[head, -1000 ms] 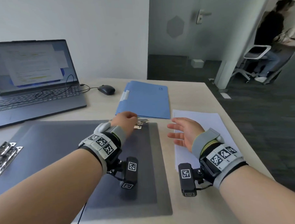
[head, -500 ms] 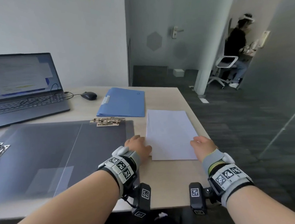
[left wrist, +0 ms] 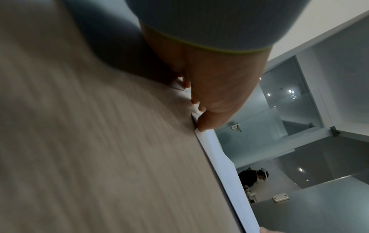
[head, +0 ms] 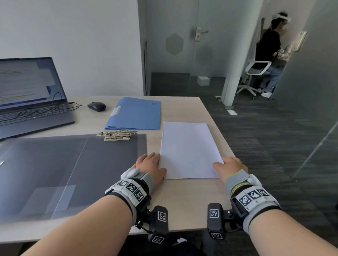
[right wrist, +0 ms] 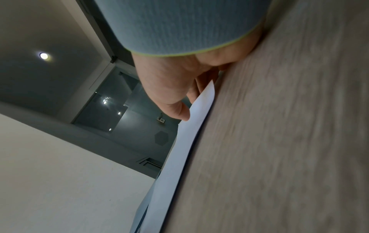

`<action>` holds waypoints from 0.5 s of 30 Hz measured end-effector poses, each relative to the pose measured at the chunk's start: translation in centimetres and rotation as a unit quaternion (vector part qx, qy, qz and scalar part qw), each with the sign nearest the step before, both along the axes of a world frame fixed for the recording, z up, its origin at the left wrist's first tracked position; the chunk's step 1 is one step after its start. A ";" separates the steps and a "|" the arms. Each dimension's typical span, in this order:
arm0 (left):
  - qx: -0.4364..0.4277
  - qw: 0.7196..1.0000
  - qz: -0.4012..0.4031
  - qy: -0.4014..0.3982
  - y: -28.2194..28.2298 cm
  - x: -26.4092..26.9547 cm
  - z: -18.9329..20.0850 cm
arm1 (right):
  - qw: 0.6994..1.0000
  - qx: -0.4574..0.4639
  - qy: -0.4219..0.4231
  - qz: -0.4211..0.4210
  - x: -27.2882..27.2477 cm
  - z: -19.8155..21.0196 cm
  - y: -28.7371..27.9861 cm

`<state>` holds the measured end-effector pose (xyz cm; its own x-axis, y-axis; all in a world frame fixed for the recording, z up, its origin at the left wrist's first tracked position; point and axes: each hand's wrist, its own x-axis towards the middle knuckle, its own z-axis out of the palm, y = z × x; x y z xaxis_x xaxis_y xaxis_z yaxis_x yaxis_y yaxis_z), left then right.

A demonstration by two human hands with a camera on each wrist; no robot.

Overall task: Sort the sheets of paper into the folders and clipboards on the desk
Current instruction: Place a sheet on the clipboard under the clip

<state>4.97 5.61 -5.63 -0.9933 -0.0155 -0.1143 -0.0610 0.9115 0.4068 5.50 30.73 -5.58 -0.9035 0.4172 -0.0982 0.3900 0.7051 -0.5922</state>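
Since half a second ago both hands have kept to the sheet's near corners, little changed. The left hand [head: 149, 165] pinches the near left corner of the white paper sheet [head: 188, 150]; the right hand [head: 230, 164] pinches its lifted near right corner. The sheet lies on the tabletop [head: 185, 204] beside the grey clipboard [head: 107, 159], the blue folder [head: 136, 113] beyond

Both forearms are bare; each wrist [head: 134, 189] wears a grey knit band edged in yellow-green [left wrist: 215, 52], a white rounded pod, and a black strap carrying white blocks printed with black square markers [head: 252, 196]; a black camera [head: 214, 220] with similar tags hangs under each wrist on a screwed bracket.
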 end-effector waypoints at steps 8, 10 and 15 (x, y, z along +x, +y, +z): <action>-0.006 1.000 -0.015 0.002 0.0 0.0 -0.5 | 1.000 -0.022 0.002 -0.019 -0.1 0.0 0.0; -0.001 1.000 -0.013 0.005 -0.1 0.2 -0.6 | 1.000 -0.027 0.009 -0.013 -0.3 -0.2 0.2; -0.009 1.000 -0.018 -0.003 -0.3 0.2 -0.6 | 0.991 -0.120 0.060 -0.021 -0.2 -0.7 0.5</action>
<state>5.21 5.30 -6.27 -0.9925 0.0174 -0.1207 -0.0312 0.9204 0.3896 5.29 31.24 -6.24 -0.8967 0.4328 -0.0932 0.3338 0.5226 -0.7845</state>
